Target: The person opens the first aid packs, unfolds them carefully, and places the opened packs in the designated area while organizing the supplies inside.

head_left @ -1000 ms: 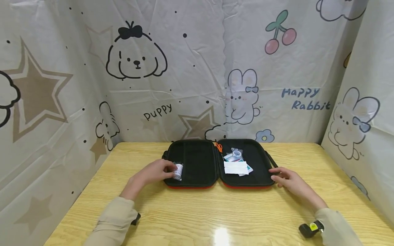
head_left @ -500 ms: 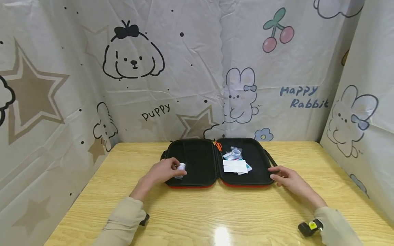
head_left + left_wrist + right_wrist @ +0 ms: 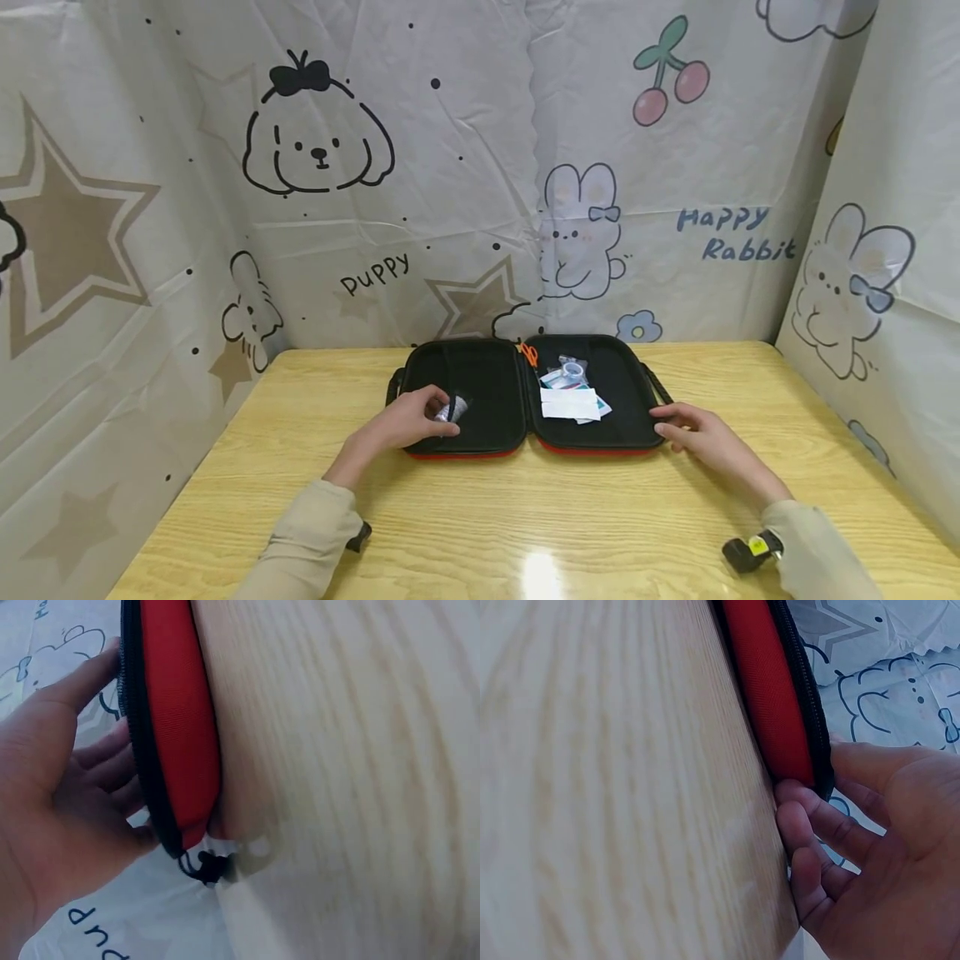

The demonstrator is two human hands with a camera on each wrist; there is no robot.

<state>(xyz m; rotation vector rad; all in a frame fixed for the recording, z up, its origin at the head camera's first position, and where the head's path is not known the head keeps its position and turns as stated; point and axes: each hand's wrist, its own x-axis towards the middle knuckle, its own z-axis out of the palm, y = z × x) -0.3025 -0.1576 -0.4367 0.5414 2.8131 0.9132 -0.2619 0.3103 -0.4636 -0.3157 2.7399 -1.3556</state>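
An unfolded first-aid case, black inside and red outside, lies on the table. Inside its left half, my left hand pinches a white bandage roll in clear wrapping, tilted between thumb and fingers. From the left wrist, the red case wall hides the roll, and the fingers reach over the zipped rim. My right hand grips the front right corner of the case. In the right wrist view its thumb lies at the zipped rim, with curled fingers at the red side and table edge.
The right half of the case holds a white folded piece, a tape roll and flat packets. Orange-handled scissors lie by the hinge. Black straps stick out at both sides. A printed cloth stands behind the wooden table.
My left hand has moved right, and the bandage roll has shifted right with it, going from upright to tilted. The right hand keeps its place at the case corner. The head view has shifted slightly.
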